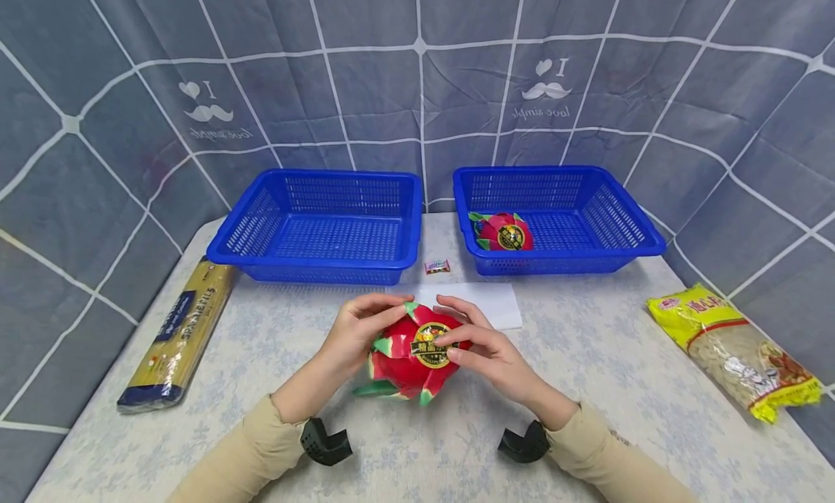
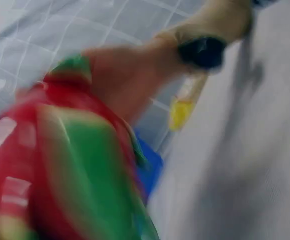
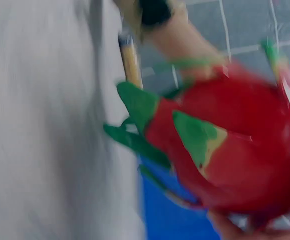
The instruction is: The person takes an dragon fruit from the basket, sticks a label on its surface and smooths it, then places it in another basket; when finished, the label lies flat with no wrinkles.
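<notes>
A red dragon fruit (image 1: pixel 398 369) with green-tipped scales is held between both hands above the table, near the front middle in the head view. On its upper side is a round black-and-gold label (image 1: pixel 430 356). My left hand (image 1: pixel 357 329) grips the fruit's left side, thumb and fingers near a green tip. The right hand (image 1: pixel 496 354) holds the other side, its fingertips lying on the label. Close up, the fruit (image 3: pixel 230 150) fills much of the right wrist view, and the left wrist view is blurred. The undersides of the fingers are mostly hidden.
Two blue baskets (image 1: pixel 313 262) stand at the back; the right basket (image 1: pixel 561 255) contains a red-and-green item (image 1: pixel 492 231) with a similar label. A small wrapped candy (image 1: pixel 437 267) and white paper (image 1: pixel 499 305) lie between. Spaghetti (image 1: pixel 179 333) is left, a yellow bag (image 1: pixel 737 351) right.
</notes>
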{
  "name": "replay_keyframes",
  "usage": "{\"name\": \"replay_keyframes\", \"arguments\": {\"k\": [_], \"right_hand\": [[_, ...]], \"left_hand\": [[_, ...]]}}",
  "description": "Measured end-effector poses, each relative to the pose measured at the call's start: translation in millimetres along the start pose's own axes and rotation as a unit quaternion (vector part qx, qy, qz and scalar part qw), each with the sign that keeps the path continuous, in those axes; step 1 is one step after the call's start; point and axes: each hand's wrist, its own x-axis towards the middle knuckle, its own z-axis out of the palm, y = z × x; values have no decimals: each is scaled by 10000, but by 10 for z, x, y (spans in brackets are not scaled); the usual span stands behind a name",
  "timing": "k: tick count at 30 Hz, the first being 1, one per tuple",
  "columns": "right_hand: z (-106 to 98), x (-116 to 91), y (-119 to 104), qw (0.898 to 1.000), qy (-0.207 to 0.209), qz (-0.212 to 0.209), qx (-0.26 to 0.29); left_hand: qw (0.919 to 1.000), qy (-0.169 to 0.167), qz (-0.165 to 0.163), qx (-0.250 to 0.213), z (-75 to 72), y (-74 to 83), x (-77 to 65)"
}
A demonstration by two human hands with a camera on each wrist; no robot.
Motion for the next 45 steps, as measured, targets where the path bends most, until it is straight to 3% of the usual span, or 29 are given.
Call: {"name": "replay_keyframes", "arguments": {"k": [2,6,12,17,20,24,28,32,37,45], "right_hand": [[22,-1,1,10000,6,-15,-31],[41,2,16,9999,81,-7,-140],[19,25,37,9995,195,-166,-206],[-9,38,65,9979,550,-190,-300],[2,39,70,9972,698,-151,-231],[62,35,52,9960,857,-73,-235],[114,29,59,9950,931,-20,-358],[122,17,69,9953,824,62,-507],[75,24,42,9966,564,149,-588],[15,44,6,9992,211,-118,-305]], "left_hand": [[9999,43,102,-103,-7,6,11],[9987,-247,385,213,-9,29,-7],[9945,-463,555,759,15,68,-23],[9809,-604,289,1826,80,103,-89],[9756,-655,125,2091,125,91,-113],[9727,-573,459,2200,199,72,-117],[9618,-437,887,2553,324,171,-167],[9630,-468,1082,2425,309,165,-169],[9739,-669,907,1971,133,15,-91],[9774,-858,822,1746,54,-20,-43]]}}
